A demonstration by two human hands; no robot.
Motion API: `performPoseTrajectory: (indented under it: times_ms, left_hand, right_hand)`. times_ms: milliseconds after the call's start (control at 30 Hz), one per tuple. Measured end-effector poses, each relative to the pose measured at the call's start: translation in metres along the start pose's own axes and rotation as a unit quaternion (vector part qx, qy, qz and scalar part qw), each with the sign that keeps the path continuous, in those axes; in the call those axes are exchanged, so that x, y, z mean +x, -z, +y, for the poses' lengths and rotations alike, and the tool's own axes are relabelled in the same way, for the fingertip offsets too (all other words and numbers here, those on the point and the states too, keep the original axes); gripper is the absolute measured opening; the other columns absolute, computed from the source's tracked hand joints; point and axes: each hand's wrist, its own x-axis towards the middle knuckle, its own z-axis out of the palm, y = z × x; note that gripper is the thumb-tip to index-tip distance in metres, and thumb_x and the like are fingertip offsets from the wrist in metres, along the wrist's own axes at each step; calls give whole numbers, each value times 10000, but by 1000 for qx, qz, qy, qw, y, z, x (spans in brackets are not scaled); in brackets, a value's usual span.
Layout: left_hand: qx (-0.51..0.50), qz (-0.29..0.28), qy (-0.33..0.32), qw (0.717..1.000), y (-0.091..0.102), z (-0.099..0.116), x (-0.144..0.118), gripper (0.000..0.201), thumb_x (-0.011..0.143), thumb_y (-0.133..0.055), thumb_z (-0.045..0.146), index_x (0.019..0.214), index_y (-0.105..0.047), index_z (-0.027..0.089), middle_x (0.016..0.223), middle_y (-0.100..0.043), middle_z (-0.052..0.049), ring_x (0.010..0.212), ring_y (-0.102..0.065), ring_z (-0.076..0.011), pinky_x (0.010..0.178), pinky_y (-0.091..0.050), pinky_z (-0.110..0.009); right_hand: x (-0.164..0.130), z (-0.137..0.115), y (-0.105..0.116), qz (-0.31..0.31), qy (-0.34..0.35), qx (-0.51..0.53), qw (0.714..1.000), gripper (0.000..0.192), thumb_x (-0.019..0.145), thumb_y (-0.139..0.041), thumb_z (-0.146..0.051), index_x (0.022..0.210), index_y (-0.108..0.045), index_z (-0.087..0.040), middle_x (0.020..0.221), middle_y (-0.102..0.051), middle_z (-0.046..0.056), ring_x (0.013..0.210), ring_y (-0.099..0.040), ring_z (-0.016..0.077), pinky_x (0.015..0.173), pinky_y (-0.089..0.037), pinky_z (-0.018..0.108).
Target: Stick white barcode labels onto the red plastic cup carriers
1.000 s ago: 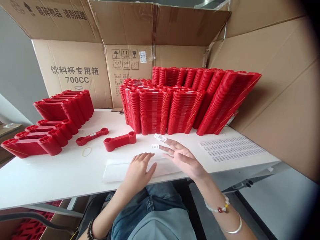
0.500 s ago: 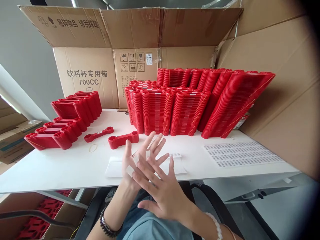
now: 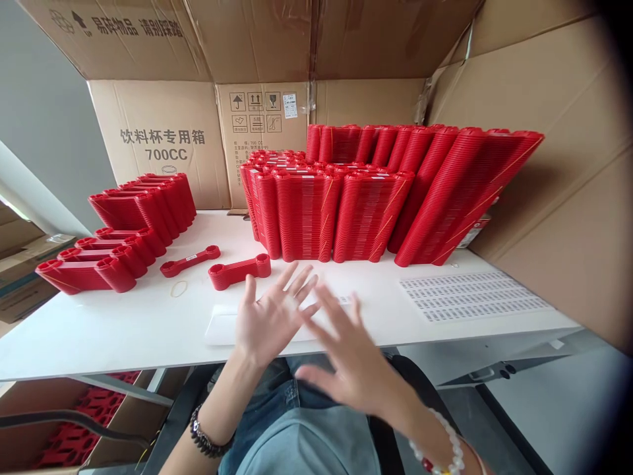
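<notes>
Red plastic everywhere. Both hands are up over the near table edge, fingers spread, palms facing each other, holding nothing. Left hand (image 3: 264, 316) hovers above a translucent white sheet (image 3: 220, 326) lying flat on the white table (image 3: 123, 330); right hand (image 3: 353, 359) sits nearer the body, blurred, fingertips close to the left palm. Can't tell if anything small is stuck to the fingers.

Nearest part: single red connector piece (image 3: 240, 270), just beyond the left fingertips, lying flat, ring sockets at both ends. A thinner one (image 3: 190, 260) lies to its left, a rubber band (image 3: 179, 288) near both.

Handling guess: moulded plastic, light, stiff, smooth enough to slide on the tabletop. Best hold looks like the narrow bar between the sockets, thumb and fingers across it.

Banded stacks (image 3: 336, 214) of the same part stand far centre and right; shorter stacks (image 3: 119, 244) lie far left. Label sheet (image 3: 472, 297) lies flat on the right: thin, floppy, lift by an edge. Cardboard boxes (image 3: 163, 145) behind.
</notes>
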Motion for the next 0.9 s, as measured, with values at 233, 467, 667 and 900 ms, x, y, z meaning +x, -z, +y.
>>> performPoseTrajectory:
  times_ms: [233, 467, 667, 900]
  left_hand:
    - [-28, 34, -152, 987, 39, 40, -18, 743, 976, -216, 591, 1554, -225, 126, 1533, -412, -192, 1424, -375, -333, 1177, -230, -561]
    - [11, 39, -250, 967, 45, 70, -32, 623, 991, -134, 544, 1507, -348, 268, 1556, -407, -94, 1428, -382, -252, 1197, -232, -477]
    - [122, 92, -294, 943, 35, 80, -32, 580, 922, -325, 602, 1405, -478, 321, 1491, -508, -47, 1415, -404, -272, 1212, -217, -520]
    - [249, 119, -334, 901, 19, 83, -31, 544, 889, -335, 637, 1310, -562, 380, 1440, -560, 38, 1423, -390, -284, 1199, -275, -562]
  right_hand:
    - [-24, 66, 69, 225, -294, 29, 928, 693, 917, -594, -432, 1531, -308, -285, 1614, -279, 79, 1490, -218, 364, 1199, -158, 631]
    - [-25, 92, 66, 87, -233, 514, 821, 593, 933, -335, -692, 1338, -572, -329, 1472, -527, 36, 1296, -555, 295, 1088, -441, 540]
    - [-41, 105, 5, -49, -325, 111, 938, 572, 973, -345, -593, 1453, -449, -298, 1574, -357, 84, 1462, -307, 343, 1142, -72, 733]
    - [-74, 115, -32, -169, -288, -14, 942, 509, 1014, -307, -490, 1463, -436, -289, 1548, -402, 75, 1437, -357, 346, 1097, -207, 760]
